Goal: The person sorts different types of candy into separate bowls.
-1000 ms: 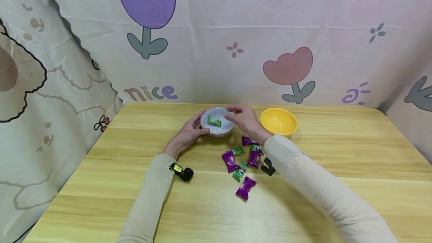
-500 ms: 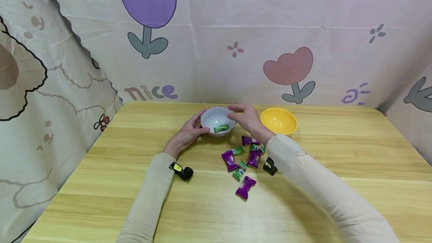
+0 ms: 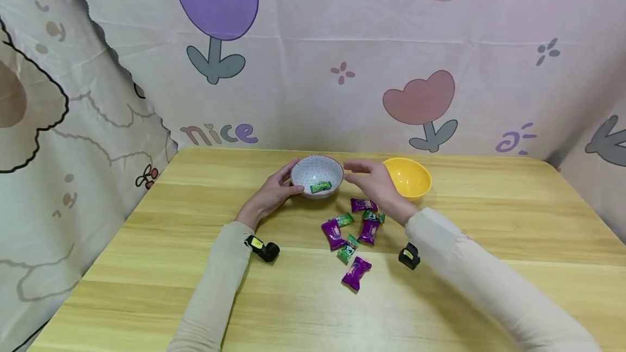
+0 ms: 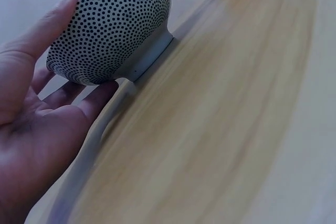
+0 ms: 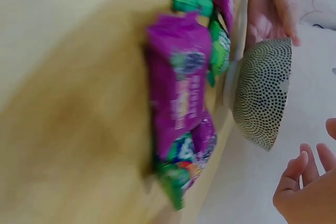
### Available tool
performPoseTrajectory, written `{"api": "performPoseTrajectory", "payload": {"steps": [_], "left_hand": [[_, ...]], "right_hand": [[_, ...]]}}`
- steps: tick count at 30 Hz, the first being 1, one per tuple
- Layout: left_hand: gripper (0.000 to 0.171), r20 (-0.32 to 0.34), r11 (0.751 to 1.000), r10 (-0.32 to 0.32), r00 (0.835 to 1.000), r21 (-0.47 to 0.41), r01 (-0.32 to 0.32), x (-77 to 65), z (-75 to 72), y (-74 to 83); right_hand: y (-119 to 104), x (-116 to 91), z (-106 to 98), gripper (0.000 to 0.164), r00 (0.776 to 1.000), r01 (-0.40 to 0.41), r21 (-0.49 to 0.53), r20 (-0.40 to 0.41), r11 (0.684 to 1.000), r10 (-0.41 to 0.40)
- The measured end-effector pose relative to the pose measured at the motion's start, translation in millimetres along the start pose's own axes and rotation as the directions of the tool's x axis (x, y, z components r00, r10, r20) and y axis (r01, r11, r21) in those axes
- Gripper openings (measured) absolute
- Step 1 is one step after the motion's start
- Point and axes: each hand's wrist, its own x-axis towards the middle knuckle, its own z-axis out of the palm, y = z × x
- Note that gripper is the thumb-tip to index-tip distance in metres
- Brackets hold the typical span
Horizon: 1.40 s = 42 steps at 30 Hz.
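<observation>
Wooden counter: our left fingers are clamping the dotted bowl, one green candy inside; right fingers apart, seven candies remaining outside.

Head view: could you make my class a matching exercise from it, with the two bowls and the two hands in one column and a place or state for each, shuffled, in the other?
Column one
1. Dotted bowl
2. Yellow bowl
3. Left hand
4. Right hand

Column two
A. Holds nothing
B. Has a green-wrapped candy inside
C. Grips the side of a bowl
D. Stands to the right of the other bowl

Right pairs: 1-B, 2-D, 3-C, 4-A
</observation>
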Motion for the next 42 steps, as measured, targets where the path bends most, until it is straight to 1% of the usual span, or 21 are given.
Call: {"api": "performPoseTrajectory", "payload": {"steps": [5, 10, 13, 16, 20, 24, 27, 33, 36, 42], "left_hand": [[0.08, 0.001, 1.0, 0.007, 1.0, -0.006, -0.007, -0.6, -0.4, 1.6], [0.08, -0.011, 1.0, -0.009, 1.0, -0.007, 0.009, -0.7, -0.3, 1.3], [0.08, -0.01, 1.0, -0.004, 1.0, -0.003, 0.004, -0.5, 0.2, 1.2], [0.08, -0.013, 1.0, -0.001, 1.0, -0.001, 0.001, -0.7, 0.5, 0.6], [0.08, -0.01, 1.0, 0.001, 1.0, 0.01, -0.001, -1.1, -0.2, 1.3], [0.08, -0.004, 1.0, 0.009, 1.0, 0.012, -0.009, -1.3, -0.3, 1.4], [0.079, -0.008, 1.0, 0.003, 1.0, 0.007, -0.003, -1.3, -0.2, 1.5], [0.079, -0.01, 1.0, 0.001, 1.0, 0.0, -0.001, -1.3, 0.0, 2.3], [0.079, -0.007, 1.0, 0.001, 1.0, -0.003, -0.001, -1.7, 0.3, 2.4], [0.08, -0.009, 1.0, 0.002, 1.0, -0.008, -0.002, -1.3, 1.2, 1.2]], "right_hand": [[6, -13, -9, 0.042, 1.0, -0.015, 0.029, 0.02, 0.999, 0.014], [7, -20, -22, 0.043, 1.0, 0.007, 0.05, -0.001, 0.999, -0.007], [10, -25, -28, 0.041, 1.0, 0.013, 0.03, -0.013, 0.999, -0.013], [15, -31, -31, 0.042, 1.0, -0.003, 0.008, -0.006, 1.0, 0.003], [24, -40, -32, 0.041, 1.0, -0.008, -0.034, 0.011, 0.999, 0.009], [32, -48, -32, 0.037, 1.0, 0.004, -0.082, 0.009, 0.997, -0.004], [37, -53, -31, 0.034, 1.0, 0.003, -0.088, 0.01, 0.996, -0.003], [49, -61, -26, 0.029, 0.999, -0.033, -0.118, -0.022, 0.992, 0.031], [55, -61, -24, 0.032, 0.997, -0.074, -0.124, -0.037, 0.99, 0.07], [61, -58, -23, 0.038, 0.987, -0.159, -0.097, -0.052, 0.983, 0.154]]}}
